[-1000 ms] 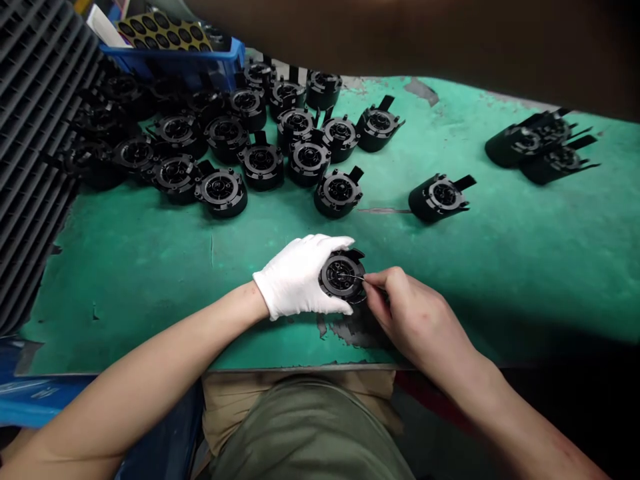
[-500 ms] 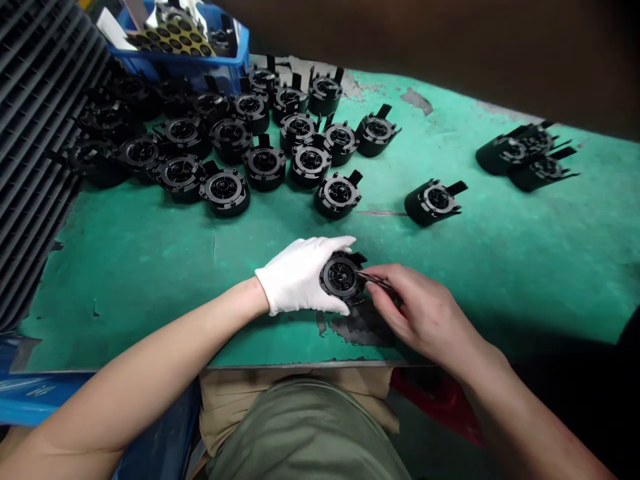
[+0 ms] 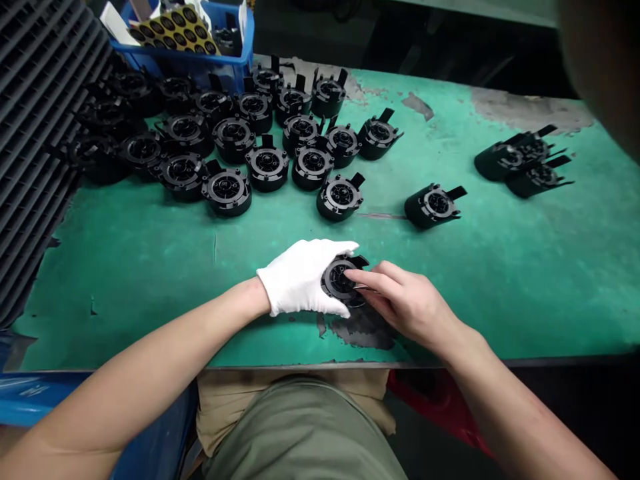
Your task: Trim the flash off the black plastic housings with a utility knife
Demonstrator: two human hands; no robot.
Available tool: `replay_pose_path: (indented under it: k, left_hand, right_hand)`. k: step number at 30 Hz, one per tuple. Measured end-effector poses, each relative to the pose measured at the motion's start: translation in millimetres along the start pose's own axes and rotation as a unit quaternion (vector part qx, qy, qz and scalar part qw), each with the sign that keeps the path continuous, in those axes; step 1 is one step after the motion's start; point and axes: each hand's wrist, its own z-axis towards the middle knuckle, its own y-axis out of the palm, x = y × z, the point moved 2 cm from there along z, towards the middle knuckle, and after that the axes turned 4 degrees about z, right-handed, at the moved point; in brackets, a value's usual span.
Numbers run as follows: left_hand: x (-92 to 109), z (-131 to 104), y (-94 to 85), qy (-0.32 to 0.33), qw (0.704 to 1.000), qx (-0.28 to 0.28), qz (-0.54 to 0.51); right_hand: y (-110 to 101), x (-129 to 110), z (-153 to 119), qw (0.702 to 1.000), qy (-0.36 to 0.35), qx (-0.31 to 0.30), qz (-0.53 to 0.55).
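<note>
My left hand point(image 3: 307, 278), in a white glove, is closed round the left side of a round black plastic housing point(image 3: 336, 279) on the table. The housing's ringed face is turned up, and a flat tab sticks out at its upper right. My bare right hand point(image 3: 413, 297) is closed on thin metal tweezers point(image 3: 367, 288), mostly hidden under the fingers. Its index finger reaches over the housing's face and seems to touch it near the middle.
Several similar black housings point(image 3: 267, 163) crowd the table's back left. A single housing point(image 3: 433, 205) stands right of centre, with a small group point(image 3: 520, 157) beyond. A blue bin point(image 3: 200, 67) holds a gold sheet of round black stickers point(image 3: 175, 30). Grey slatted panelling point(image 3: 45, 133) borders the left.
My right index finger has moved left onto the housing's face, while the tweezers have tipped back under the hand. My left hand keeps its hold. The dark shape overhead has shifted right.
</note>
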Motion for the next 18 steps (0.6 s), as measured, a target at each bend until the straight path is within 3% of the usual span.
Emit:
replay_pose_path:
  k: [12, 18]
  left_hand:
    - [-1.1, 0.5, 1.5, 0.002, 1.0, 0.006, 0.007]
    - [-1.4, 1.2, 1.8, 0.004, 1.0, 0.008, 0.008]
  right_hand:
    - [10.6, 9.3, -3.0, 0.999, -0.017, 0.03, 0.025]
    - [6.6, 6.9, -5.2, 0.997, -0.048, 0.048, -0.027]
